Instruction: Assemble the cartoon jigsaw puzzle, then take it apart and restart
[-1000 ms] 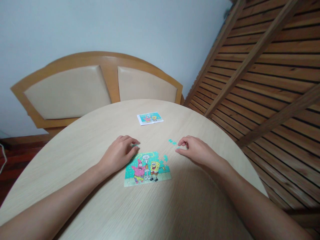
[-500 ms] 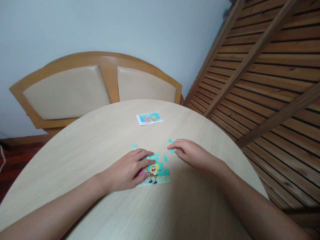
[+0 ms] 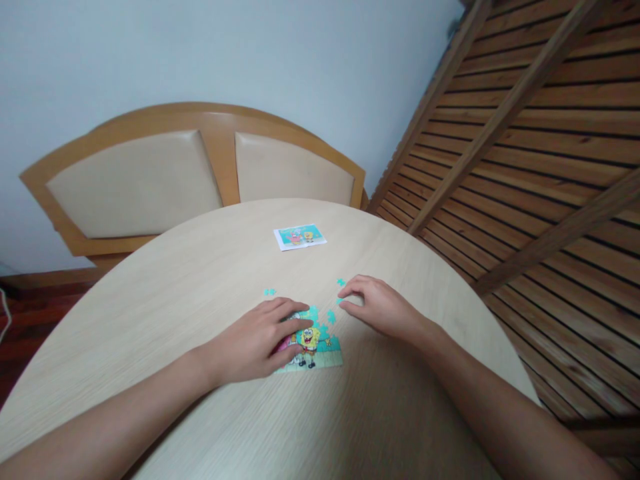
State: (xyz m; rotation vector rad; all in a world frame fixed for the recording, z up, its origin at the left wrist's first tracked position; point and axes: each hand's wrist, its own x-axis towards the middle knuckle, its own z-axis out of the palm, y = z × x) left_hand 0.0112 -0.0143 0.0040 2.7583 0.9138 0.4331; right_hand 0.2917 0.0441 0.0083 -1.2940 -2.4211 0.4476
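A partly assembled jigsaw puzzle [image 3: 320, 360] with a yellow cartoon figure lies on the table. My left hand [image 3: 265, 337] rests over its left part, fingers spread, covering some of the picture. Right of the puzzle, my right hand [image 3: 376, 303] hovers low with thumb and forefinger apart. Between those fingertips a small turquoise puzzle piece [image 3: 339, 301] shows, partly hidden; it appears to lie on the table. Another loose piece [image 3: 341, 282] sits just beyond the forefinger. A turquoise piece [image 3: 331, 317] lies by the puzzle's upper right edge.
More turquoise pieces [image 3: 269, 292] lie beyond my left hand. Farther back on the round table [image 3: 200, 260] is a picture card [image 3: 300, 237] with the cartoon scene. A padded chair back [image 3: 220, 160] stands behind the table, and a slatted wooden panel [image 3: 525, 147] on the right.
My right thumb and forefinger have parted wider and come to either side of the small turquoise piece. My left hand stays on the puzzle.
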